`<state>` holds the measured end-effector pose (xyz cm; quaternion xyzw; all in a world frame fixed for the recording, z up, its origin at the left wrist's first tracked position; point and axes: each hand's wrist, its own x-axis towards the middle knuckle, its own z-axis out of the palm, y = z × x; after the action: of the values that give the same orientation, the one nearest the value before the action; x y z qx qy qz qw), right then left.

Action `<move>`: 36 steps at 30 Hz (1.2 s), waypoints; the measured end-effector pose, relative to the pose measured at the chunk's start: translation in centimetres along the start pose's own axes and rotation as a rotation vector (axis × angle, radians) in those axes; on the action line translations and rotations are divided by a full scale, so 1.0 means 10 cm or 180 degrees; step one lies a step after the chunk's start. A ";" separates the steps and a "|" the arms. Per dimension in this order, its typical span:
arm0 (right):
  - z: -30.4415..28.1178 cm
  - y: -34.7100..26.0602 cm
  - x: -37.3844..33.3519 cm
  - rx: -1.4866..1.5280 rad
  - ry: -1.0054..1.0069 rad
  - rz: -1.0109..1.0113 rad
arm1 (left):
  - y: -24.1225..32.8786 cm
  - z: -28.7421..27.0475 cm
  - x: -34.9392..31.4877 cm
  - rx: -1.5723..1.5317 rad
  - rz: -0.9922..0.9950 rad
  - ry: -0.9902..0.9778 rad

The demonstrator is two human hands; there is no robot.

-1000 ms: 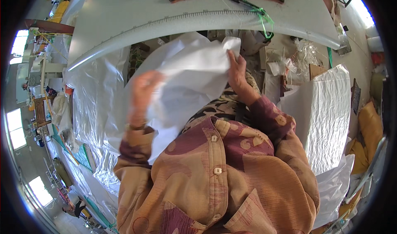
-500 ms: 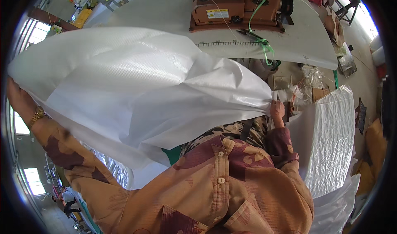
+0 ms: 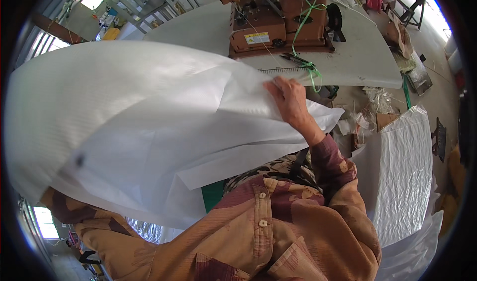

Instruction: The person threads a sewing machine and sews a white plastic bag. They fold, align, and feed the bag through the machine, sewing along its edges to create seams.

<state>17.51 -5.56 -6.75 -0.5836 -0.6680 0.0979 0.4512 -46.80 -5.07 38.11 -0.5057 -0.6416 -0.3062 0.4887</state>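
A large white woven plastic sheet (image 3: pixel 164 117) spreads in front of me, bulging and partly blurred at the left. My right hand (image 3: pixel 290 99) is over its far right edge, with the fingers bent and the fingertips pinching the plastic near that edge. The sheet's pointed right corner hangs loose beyond my right wrist. On the left my sleeve goes in under the sheet, which hides my left hand. Past the sheet stands a brown sewing machine (image 3: pixel 258 27) on a pale curved table (image 3: pixel 370 65). Green string (image 3: pixel 299 37) hangs from the machine.
A dark pair of thread snips (image 3: pixel 297 59) lies by a ruler strip (image 3: pixel 283 71) at the table's near edge. To my right stands a stack of silvery foil-faced sheets (image 3: pixel 402 171). Clear plastic scraps (image 3: pixel 380 99) lie behind it. Metal racks (image 3: pixel 144 5) stand at the far left.
My right hand has let go of the bunched right corner and moved up and left to the sheet's far edge. The left side of the sheet has swung nearer, covering my left hand.
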 end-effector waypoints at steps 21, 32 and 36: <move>-0.37 0.55 -1.29 0.1264 -0.0991 0.0489 | 3.43 3.06 -1.78 -0.1623 0.1376 -0.1634; -0.28 -0.34 -0.07 -0.0561 -0.1685 -0.0896 | 3.52 2.68 -3.70 -0.1594 -0.0146 -0.2739; 0.85 -1.26 0.79 0.0796 -0.1472 -0.1161 | 3.43 2.62 -3.70 -0.1892 -0.0042 -0.2924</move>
<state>3.42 0.92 0.55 -0.3566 -0.8292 0.2269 0.3658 -22.17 15.52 -8.80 -0.6998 -0.6780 -0.2251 -0.0077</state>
